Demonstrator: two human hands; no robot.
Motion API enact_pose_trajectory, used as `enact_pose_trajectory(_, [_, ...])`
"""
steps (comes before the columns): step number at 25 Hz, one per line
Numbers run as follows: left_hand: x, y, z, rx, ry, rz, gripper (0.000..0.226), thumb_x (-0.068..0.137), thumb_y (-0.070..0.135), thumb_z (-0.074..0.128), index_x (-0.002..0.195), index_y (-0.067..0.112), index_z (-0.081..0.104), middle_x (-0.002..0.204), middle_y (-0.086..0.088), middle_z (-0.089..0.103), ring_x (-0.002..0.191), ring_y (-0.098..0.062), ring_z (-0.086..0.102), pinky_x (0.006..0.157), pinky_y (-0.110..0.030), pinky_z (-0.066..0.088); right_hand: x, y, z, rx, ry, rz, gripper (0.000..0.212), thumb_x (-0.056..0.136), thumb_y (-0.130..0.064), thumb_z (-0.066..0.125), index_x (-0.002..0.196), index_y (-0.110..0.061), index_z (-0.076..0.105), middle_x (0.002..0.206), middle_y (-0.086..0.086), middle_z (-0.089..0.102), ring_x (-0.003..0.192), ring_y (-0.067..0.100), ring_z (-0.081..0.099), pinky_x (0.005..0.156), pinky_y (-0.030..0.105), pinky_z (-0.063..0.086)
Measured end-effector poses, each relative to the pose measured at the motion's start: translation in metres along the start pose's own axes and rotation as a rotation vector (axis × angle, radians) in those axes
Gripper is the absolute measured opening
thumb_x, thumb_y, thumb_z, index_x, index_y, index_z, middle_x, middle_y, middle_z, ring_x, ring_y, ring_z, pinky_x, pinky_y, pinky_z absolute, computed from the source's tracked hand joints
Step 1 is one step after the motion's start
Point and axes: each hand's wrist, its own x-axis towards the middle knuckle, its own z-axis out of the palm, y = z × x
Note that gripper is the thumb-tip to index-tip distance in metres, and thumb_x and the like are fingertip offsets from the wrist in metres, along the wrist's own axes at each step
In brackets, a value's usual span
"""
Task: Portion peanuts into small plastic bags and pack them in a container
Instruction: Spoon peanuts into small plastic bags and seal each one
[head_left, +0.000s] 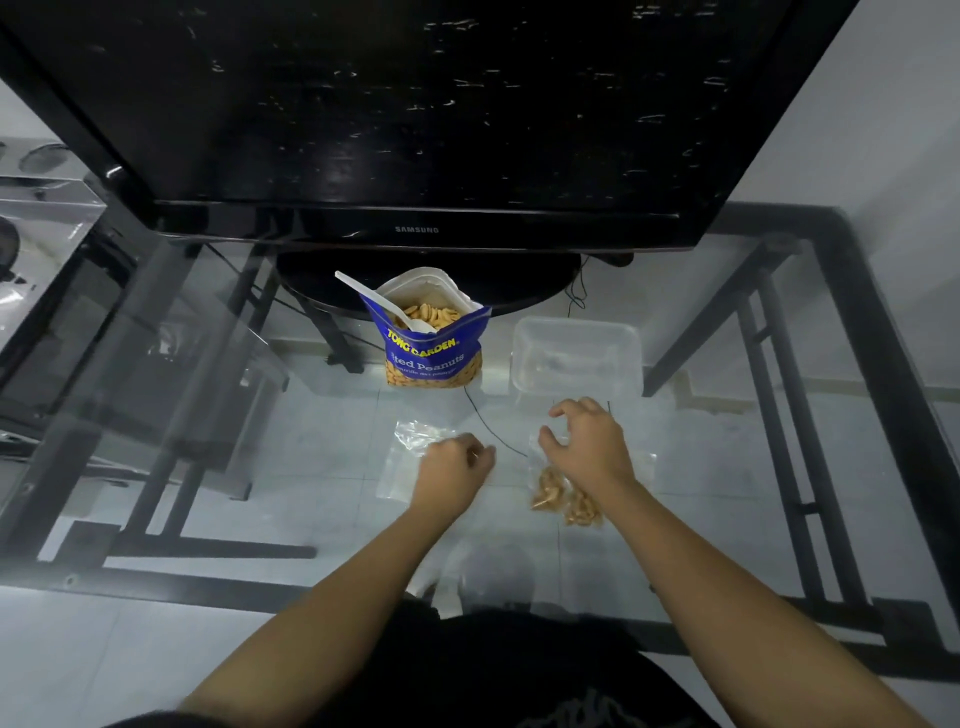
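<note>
Left hand (457, 467) curled atop empty bags (410, 436), hold unclear. Right hand (587, 441) loosely spread, resting on filled peanut bag (550, 493). Container (571, 326) at 12 o'clock of it; peanut pouch (436, 353) at 11.

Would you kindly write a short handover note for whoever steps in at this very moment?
Left hand: fingers curled, gripping the empty plastic bag on the glass table.
Right hand: fingers spread and bent over the peanut-filled bag, holding nothing visible.
Tong Garden peanut pouch stands open with the white plastic spoon inside; the clear plastic container sits right of it.
Done: some peanuts bagged (one bag or two, unclear).
Left: fill the empty bag, then pack the bags into the container; none shows inside yet.
</note>
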Motion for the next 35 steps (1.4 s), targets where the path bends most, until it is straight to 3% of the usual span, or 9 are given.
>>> enact_pose_trajectory(3, [0.014, -0.042, -0.028, 0.105, 0.164, 0.067, 0.019, 0.088, 0.014, 0.059, 0.101, 0.002, 0.067, 0.099, -0.018, 0.068, 0.091, -0.032, 0.063, 0.076, -0.032, 0.047, 0.003, -0.031, 0.018, 0.03, -0.139, -0.183, 0.029, 0.089, -0.021, 0.056, 0.115, -0.01, 0.063, 0.11, 0.008, 0.059, 0.099, 0.024, 0.06, 0.08, 0.025, 0.043])
enact_pose_trajectory(8, [0.011, -0.091, -0.038, 0.344, 0.006, 0.239, 0.042, 0.082, 0.007, 0.067, 0.122, -0.002, 0.057, 0.128, -0.025, 0.056, 0.111, -0.044, 0.056, 0.092, -0.046, 0.048, 0.004, -0.075, 0.071, -0.075, -0.284, -0.19, 0.049, 0.092, -0.028, 0.053, 0.136, -0.007, 0.044, 0.132, 0.013, 0.047, 0.12, 0.029, 0.048, 0.1, 0.032, 0.038])
enact_pose_trajectory(12, [0.013, -0.085, -0.041, 0.201, 0.007, 0.038, 0.062, 0.086, 0.016, 0.064, 0.14, 0.003, 0.037, 0.147, -0.016, 0.037, 0.131, -0.033, 0.039, 0.109, -0.036, 0.032, 0.001, -0.09, 0.092, -0.042, -0.234, -0.071, 0.043, 0.089, -0.023, 0.061, 0.128, -0.007, 0.05, 0.128, 0.01, 0.042, 0.119, 0.026, 0.046, 0.098, 0.03, 0.042])
enact_pose_trajectory(16, [0.02, -0.077, -0.041, 0.005, 0.024, -0.158, 0.07, 0.078, 0.011, 0.073, 0.137, 0.005, 0.037, 0.137, -0.015, 0.039, 0.116, -0.03, 0.052, 0.102, -0.034, 0.043, 0.0, -0.097, 0.094, 0.004, -0.199, -0.038, 0.019, 0.087, -0.011, 0.062, 0.105, -0.008, 0.061, 0.118, 0.01, 0.05, 0.112, 0.025, 0.049, 0.091, 0.026, 0.042])
enact_pose_trajectory(19, [0.022, -0.078, -0.043, -0.074, 0.025, -0.202, 0.056, 0.076, 0.011, 0.074, 0.125, 0.007, 0.048, 0.115, -0.012, 0.056, 0.102, -0.027, 0.058, 0.086, -0.029, 0.048, -0.004, -0.099, 0.093, 0.113, -0.199, -0.066, 0.011, 0.087, -0.009, 0.061, 0.098, -0.009, 0.059, 0.102, 0.007, 0.062, 0.1, 0.023, 0.056, 0.075, 0.024, 0.041])
enact_pose_trajectory(23, [0.014, -0.083, -0.054, -0.332, 0.04, -0.163, 0.017, 0.076, 0.006, 0.07, 0.092, 0.01, 0.063, 0.077, 0.0, 0.058, 0.075, -0.018, 0.056, 0.064, -0.021, 0.043, -0.012, -0.101, 0.09, 0.649, -0.159, 0.176, 0.034, 0.083, -0.015, 0.067, 0.108, -0.016, 0.045, 0.09, 0.001, 0.064, 0.083, 0.015, 0.062, 0.067, 0.019, 0.044])
enact_pose_trajectory(28, [0.012, -0.09, -0.071, -0.699, 0.015, -0.245, 0.04, 0.082, 0.008, 0.069, 0.117, 0.015, 0.052, 0.09, -0.006, 0.068, 0.083, -0.017, 0.065, 0.072, -0.022, 0.053, -0.015, -0.103, 0.093, 0.911, -0.111, 0.345, 0.042, 0.081, -0.018, 0.07, 0.111, -0.025, 0.043, 0.091, 0.001, 0.065, 0.081, 0.016, 0.063, 0.066, 0.018, 0.047])
enact_pose_trajectory(33, [0.019, -0.102, -0.067, -0.327, -0.008, -0.148, 0.059, 0.081, 0.012, 0.071, 0.131, 0.015, 0.038, 0.084, -0.007, 0.066, 0.077, -0.016, 0.062, 0.074, -0.023, 0.049, -0.012, -0.097, 0.086, 0.841, 0.008, 0.326, 0.02, 0.088, -0.017, 0.062, 0.103, -0.021, 0.051, 0.096, -0.005, 0.065, 0.088, 0.015, 0.061, 0.065, 0.014, 0.042])
enact_pose_trajectory(35, [0.019, -0.1, -0.064, -0.192, -0.024, -0.118, 0.068, 0.08, 0.014, 0.072, 0.135, 0.017, 0.032, 0.096, -0.009, 0.062, 0.079, -0.018, 0.06, 0.077, -0.027, 0.051, -0.01, -0.094, 0.079, 0.823, 0.0, 0.275, 0.009, 0.088, -0.018, 0.062, 0.092, -0.024, 0.056, 0.092, -0.008, 0.066, 0.087, 0.015, 0.062, 0.066, 0.017, 0.045])
